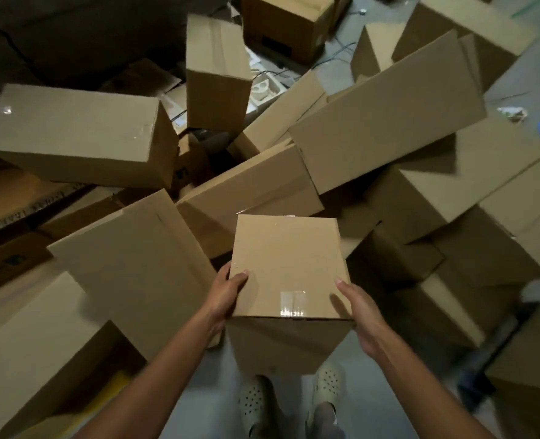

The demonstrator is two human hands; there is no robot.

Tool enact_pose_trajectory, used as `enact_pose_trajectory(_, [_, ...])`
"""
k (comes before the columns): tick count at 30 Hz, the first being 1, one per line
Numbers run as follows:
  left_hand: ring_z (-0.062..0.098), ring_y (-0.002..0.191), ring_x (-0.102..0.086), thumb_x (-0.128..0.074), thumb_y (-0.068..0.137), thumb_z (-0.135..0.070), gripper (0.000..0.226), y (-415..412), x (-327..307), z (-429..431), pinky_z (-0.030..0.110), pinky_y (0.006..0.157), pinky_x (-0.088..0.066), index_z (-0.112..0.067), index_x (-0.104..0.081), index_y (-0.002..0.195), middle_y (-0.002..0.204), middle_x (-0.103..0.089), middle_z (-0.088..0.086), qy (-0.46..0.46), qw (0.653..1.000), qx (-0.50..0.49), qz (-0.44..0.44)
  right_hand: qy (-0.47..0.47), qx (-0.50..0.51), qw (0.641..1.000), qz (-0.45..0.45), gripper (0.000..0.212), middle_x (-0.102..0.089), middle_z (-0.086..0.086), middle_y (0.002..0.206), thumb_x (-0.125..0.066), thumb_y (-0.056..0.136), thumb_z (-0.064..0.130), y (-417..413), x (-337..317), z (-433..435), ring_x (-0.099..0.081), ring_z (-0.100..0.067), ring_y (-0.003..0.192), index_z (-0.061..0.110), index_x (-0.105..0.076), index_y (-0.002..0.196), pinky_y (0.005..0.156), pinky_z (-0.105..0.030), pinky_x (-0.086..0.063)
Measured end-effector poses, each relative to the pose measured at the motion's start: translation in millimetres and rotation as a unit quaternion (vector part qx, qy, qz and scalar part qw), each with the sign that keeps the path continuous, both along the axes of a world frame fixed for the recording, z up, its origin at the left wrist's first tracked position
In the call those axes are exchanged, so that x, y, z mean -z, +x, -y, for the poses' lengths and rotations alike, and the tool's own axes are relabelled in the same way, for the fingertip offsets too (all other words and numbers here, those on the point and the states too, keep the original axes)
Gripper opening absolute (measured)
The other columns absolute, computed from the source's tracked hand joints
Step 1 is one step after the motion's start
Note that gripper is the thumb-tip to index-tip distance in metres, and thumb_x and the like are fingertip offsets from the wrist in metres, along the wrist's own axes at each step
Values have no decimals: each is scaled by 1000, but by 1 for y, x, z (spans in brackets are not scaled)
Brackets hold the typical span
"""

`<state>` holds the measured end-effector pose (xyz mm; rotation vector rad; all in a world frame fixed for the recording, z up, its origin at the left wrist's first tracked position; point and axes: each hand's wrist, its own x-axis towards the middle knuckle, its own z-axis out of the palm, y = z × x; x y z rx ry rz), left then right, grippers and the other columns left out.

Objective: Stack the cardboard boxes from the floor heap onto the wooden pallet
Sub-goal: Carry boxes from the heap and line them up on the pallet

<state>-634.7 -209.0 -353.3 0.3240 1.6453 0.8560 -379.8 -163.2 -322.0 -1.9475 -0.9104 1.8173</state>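
Head view: held cardboard box [289, 267] above grey, box-littered floor [206, 388].

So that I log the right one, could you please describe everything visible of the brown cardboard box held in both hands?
The plain brown cardboard box is closed, with clear glossy tape on its top. It is held roughly level above the grey floor, in front of the heap. The left hand grips its left edge, thumb on top; the right hand presses its right side, fingers hidden.
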Motion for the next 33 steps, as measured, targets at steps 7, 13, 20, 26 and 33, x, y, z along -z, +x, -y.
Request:
enact_pose_trajectory(7, [12,99,-66,-48,105,-35,24,57,-147,15,27,75,-51,-24,-56,124,113,-68,-3,61,993,101,-14,92,140,986,10,44,-63,11,119,-55,99,45,60,-123,68,-58,-7,107,24,-53,137,85,-27,-48])
enact_pose_trajectory(13, [28,93,-72,-56,99,-41,34,116,-243,23,38,75,-55,-12,-63,117,106,-74,13,101,965,241,-6,142,233,962,17,26,-69,14,103,-56,98,45,136,-212,139,-64,6,86,31,-62,120,67,-12,-49])
enact_pose_trajectory(20, [28,101,-69,-61,94,-47,35,237,-310,78,51,94,-53,-18,-62,113,111,-71,10,171,919,355,1,218,346,911,53,44,-70,6,114,-67,92,44,224,-284,263,-63,-8,104,22,-63,130,80,-25,-50])
enact_pose_trajectory(26, [31,110,-64,-59,92,-55,47,324,-353,182,56,100,-49,-19,-55,122,118,-65,11,182,890,416,38,271,406,868,91,43,-72,4,117,-71,89,41,278,-324,413,-65,-14,113,19,-66,126,106,-43,-48])
enact_pose_trajectory(33, [32,92,-62,-42,85,-81,78,400,-376,256,47,85,-46,-8,-61,107,103,-66,16,98,888,423,155,322,418,840,126,47,-71,5,117,-68,87,51,325,-347,565,-67,-12,108,26,-62,126,98,-41,-55])
